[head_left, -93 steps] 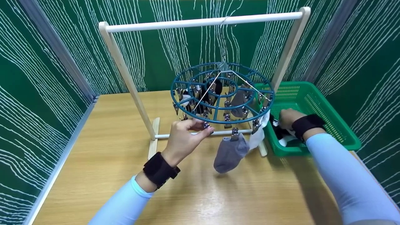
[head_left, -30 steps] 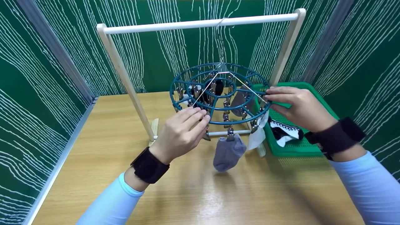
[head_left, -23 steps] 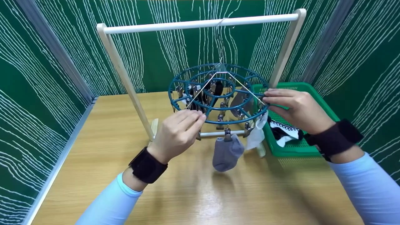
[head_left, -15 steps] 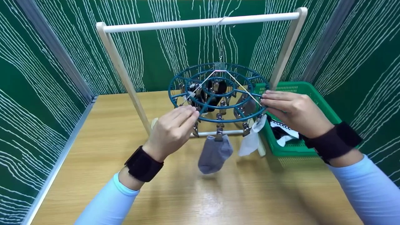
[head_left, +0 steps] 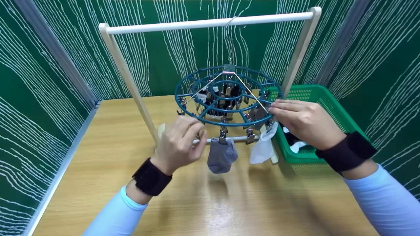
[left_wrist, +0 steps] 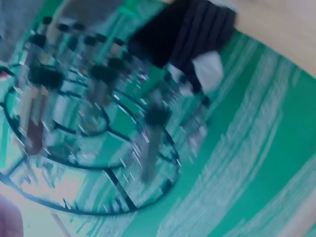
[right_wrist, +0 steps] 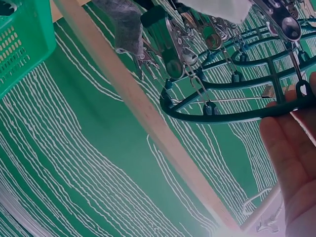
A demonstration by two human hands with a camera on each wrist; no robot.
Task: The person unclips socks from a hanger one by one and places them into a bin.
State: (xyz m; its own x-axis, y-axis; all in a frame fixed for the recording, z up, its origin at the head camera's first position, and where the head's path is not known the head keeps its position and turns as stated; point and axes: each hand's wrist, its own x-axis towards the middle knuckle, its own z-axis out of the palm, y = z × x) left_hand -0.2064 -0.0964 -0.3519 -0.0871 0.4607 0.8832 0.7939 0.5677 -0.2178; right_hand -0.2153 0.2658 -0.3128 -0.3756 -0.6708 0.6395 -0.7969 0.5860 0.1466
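Right hand (head_left: 303,123) pinches the rim of the round sock hanger (head_left: 228,96) hung under the rail (head_left: 210,23), left hand (head_left: 178,144) loosely curled just beneath it; an uneven pull could tilt it, shedding the grey sock (head_left: 222,159).

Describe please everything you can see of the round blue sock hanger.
The round hanger looks like teal plastic: concentric rings joined by spokes, with metal clips hanging below. It hangs by a wire hook and thin cords from the wooden rail, roughly level above the table. A grey sock and a white sock hang from front clips; darker items hang further in. The right hand holds its right rim; the left hand, blurred, is at the front left rim.
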